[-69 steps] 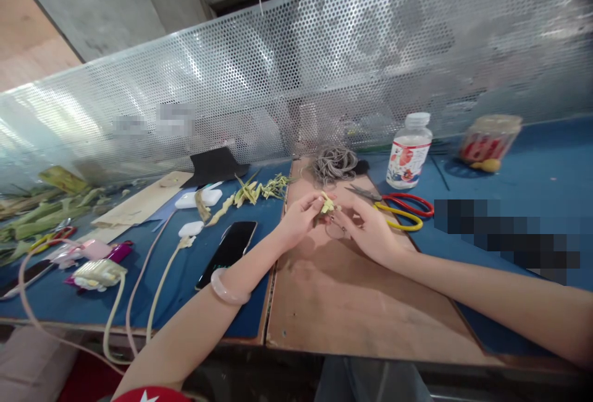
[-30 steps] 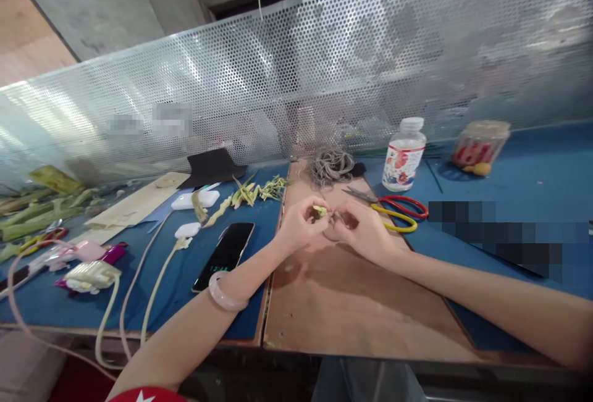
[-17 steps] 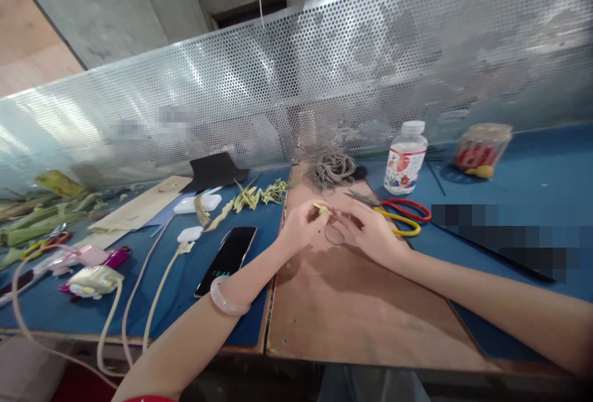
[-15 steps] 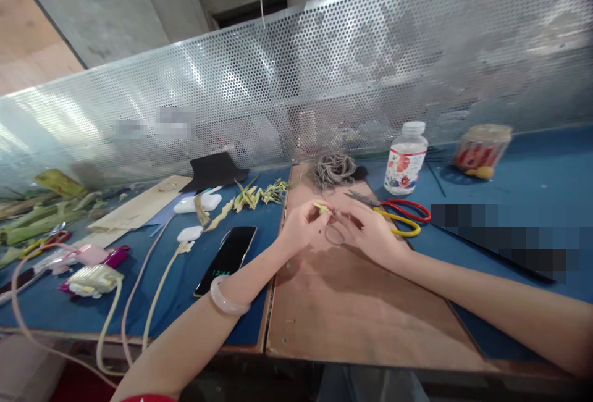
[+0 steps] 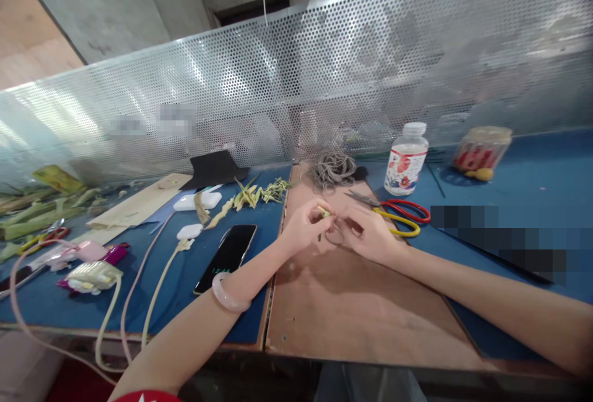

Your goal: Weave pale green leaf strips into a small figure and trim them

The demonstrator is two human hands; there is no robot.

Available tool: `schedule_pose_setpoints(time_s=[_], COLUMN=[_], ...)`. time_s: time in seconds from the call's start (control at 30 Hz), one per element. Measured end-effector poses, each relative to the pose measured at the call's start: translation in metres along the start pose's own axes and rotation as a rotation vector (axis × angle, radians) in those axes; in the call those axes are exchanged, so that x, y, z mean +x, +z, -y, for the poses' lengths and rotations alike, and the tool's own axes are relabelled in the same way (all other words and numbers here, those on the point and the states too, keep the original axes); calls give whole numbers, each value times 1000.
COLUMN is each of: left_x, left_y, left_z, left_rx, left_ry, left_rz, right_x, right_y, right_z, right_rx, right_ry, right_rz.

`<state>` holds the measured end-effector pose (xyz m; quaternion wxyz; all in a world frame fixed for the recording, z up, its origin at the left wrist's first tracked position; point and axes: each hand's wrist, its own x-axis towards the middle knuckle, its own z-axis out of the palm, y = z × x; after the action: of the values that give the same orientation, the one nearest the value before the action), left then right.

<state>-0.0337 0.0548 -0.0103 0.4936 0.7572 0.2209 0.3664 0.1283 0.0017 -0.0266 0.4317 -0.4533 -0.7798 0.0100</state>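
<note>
Over the bare wooden strip of the table (image 5: 365,322), my left hand (image 5: 303,229) pinches a small yellow-green plant piece (image 5: 323,211) between thumb and fingertips. My right hand (image 5: 370,233) is closed close beside it, its fingertips pinching a thin grey cord (image 5: 332,240) that curls in a loop below them. The fingertips of both hands nearly meet, and fine detail between them is too small to make out. Just behind lies a tangled coil of grey cord (image 5: 332,170). Scissors with red and yellow handles (image 5: 402,217) rest by my right hand.
A labelled bottle (image 5: 406,164) and a jar (image 5: 482,152) stand at the back right. On the left are a phone (image 5: 227,258), white chargers with cables (image 5: 189,232), plant strips (image 5: 248,195), husks (image 5: 37,220) and another pair of scissors (image 5: 44,240). A perforated metal screen (image 5: 259,87) runs behind.
My right fingertips have shifted slightly, and the cord loop has turned and sits closer under them. The plant piece has tilted a little in my left hand.
</note>
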Motion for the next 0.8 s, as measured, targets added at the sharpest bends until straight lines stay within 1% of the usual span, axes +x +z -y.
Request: schedule_pose_setpoints(time_s=[0.2, 0.37, 0.47, 0.57, 0.67, 0.8], left_x=[-2, -2, -2, -1, 0, 2], left_y=[1, 2, 4, 4, 3, -2], left_z=[0, 0, -4, -5, -2, 3], left_rx=[-125, -342, -415, -450, -473, -353], left_ry=[-56, -93, -118, -127, -122, -113], left_rz=[-31, -55, -61, -57, -36, 25], right_x=[0, 3, 4, 3, 2, 0], right_y=[-3, -4, -4, -5, -5, -2], right_z=[3, 4, 4, 3, -1, -7], right_rx=[-21, -19, -28, -38, -47, -77], right_ry=[-13, -56, -56, -62, -86, -81], right_rz=[-36, -75, -88, -101, -109, -111])
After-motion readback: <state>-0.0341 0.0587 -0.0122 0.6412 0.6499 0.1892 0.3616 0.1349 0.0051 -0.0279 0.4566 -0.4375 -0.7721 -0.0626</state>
